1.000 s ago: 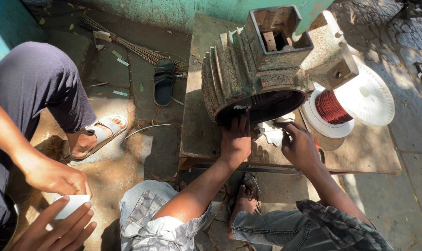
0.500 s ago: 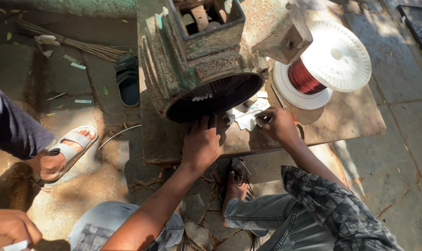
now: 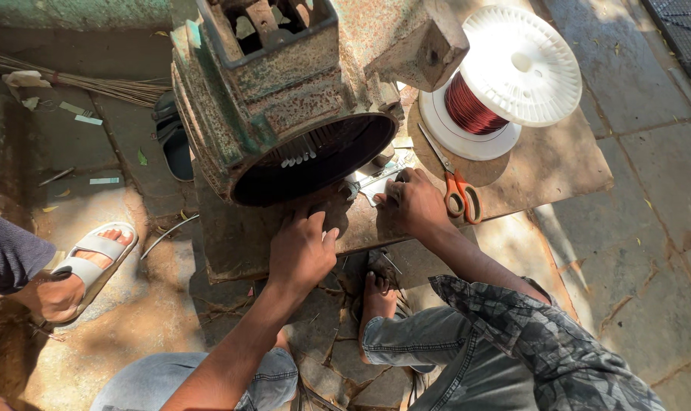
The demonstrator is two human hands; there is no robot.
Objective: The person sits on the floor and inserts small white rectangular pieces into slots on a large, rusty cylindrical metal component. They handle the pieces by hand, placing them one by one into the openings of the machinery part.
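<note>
Bracing the rusty motor housing [image 3: 284, 114], the left hand [image 3: 301, 251] lies open while the right hand [image 3: 414, 202] pinches white slips [image 3: 372, 183], seemingly next for careful slotting.

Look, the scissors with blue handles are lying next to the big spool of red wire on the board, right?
Not quite: the scissors have orange handles, not blue. The head view shows them lying on the board beside the spool of red wire, near the right hand.

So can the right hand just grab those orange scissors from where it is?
Probably yes. The right hand rests on the board right beside the orange scissors, and nothing lies between them. The scissors lie flat in the open, clear of the wire spool.
</note>
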